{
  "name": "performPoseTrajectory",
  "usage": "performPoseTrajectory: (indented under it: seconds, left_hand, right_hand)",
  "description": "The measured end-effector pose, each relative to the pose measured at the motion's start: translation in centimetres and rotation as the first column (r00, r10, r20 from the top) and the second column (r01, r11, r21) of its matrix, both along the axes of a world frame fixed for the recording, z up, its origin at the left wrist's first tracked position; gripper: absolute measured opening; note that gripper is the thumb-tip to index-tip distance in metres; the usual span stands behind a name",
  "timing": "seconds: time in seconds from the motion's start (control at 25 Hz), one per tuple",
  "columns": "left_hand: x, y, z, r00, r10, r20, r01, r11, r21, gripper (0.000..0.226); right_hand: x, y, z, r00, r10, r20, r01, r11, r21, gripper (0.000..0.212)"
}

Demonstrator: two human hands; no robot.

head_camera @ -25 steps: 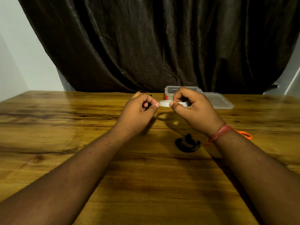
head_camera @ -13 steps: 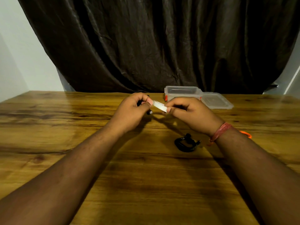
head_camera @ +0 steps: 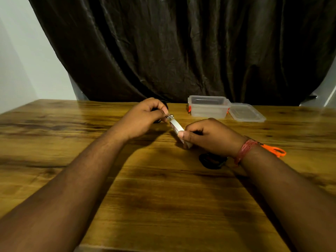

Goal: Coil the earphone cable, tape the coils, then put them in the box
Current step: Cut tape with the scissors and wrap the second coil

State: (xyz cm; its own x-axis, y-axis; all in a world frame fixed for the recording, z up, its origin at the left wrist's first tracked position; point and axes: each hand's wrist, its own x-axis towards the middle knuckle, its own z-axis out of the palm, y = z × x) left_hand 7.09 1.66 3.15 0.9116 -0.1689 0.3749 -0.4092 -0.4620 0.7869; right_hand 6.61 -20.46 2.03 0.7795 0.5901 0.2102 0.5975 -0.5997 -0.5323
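A: Nearest the camera, what lies low and right of centre on the wooden counter?

B: A black coiled earphone cable, partly hidden under the right wrist, with an orange loop showing just past a red thread wristband.

A: And mid-frame?

B: The right hand pinches a roll of white tape, thumb and forefinger curled on it. A strip of tape runs up and left to the left hand, whose fingers are curled round a second black earphone coil, mostly hidden.

A: Farther back?

B: A clear plastic box, open, stands right of centre, its lid flat beside it on the right. A dark curtain fills the top.
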Motion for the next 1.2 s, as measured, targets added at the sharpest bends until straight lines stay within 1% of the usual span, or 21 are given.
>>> performPoseTrajectory:
  seconds: [0.2, 0.28, 0.36, 0.48, 0.64, 0.8, 1.04, 1.2]
  left_hand:
    - [-0.2, 0.1, 0.2, 0.998, -0.022, 0.061, 0.022, 1.000, -0.002, 0.009]
    - [-0.2, 0.2, 0.3, 0.999, -0.022, 0.046, 0.024, 0.999, -0.033, 0.010]
    - [-0.2, 0.2, 0.4, 0.999, -0.025, 0.033, 0.029, 0.995, -0.099, 0.011]
    - [-0.1, 0.0, 0.5, 0.999, -0.024, 0.033, 0.030, 0.985, -0.173, 0.017]
    - [-0.2, -0.5, 0.3, 0.998, 0.028, 0.051, -0.018, 0.981, -0.195, 0.019]
    - [-0.1, -0.6, 0.1, 0.995, 0.040, 0.089, -0.026, 0.988, -0.150, 0.019]
    - [-0.8, -1.3, -0.1, 0.958, 0.059, 0.282, -0.064, 0.998, 0.008, 0.015]
    - [-1.4, -1.9, 0.0, 0.938, 0.054, 0.343, -0.084, 0.994, 0.075, 0.010]
  right_hand:
    - [0.0, 0.5, -0.2, 1.000, 0.018, 0.001, -0.018, 1.000, 0.019, 0.030]
    - [0.1, 0.5, -0.4, 0.999, 0.034, -0.021, -0.033, 0.998, 0.059, 0.023]
    - [0.1, 0.6, -0.4, 0.997, 0.045, -0.067, -0.040, 0.996, 0.075, 0.017]
    - [0.5, 0.6, -0.8, 0.994, 0.029, -0.108, -0.019, 0.995, 0.096, 0.012]
    - [0.6, 0.6, -1.2, 0.990, 0.040, -0.134, -0.025, 0.994, 0.106, 0.010]
    - [0.7, 0.9, -1.4, 0.986, 0.060, -0.158, -0.040, 0.991, 0.128, 0.009]
    - [1.0, 0.6, -1.2, 0.960, 0.108, -0.258, -0.054, 0.977, 0.206, 0.019]
    - [0.3, 0.3, -0.3, 0.966, 0.057, -0.252, -0.012, 0.984, 0.175, 0.016]
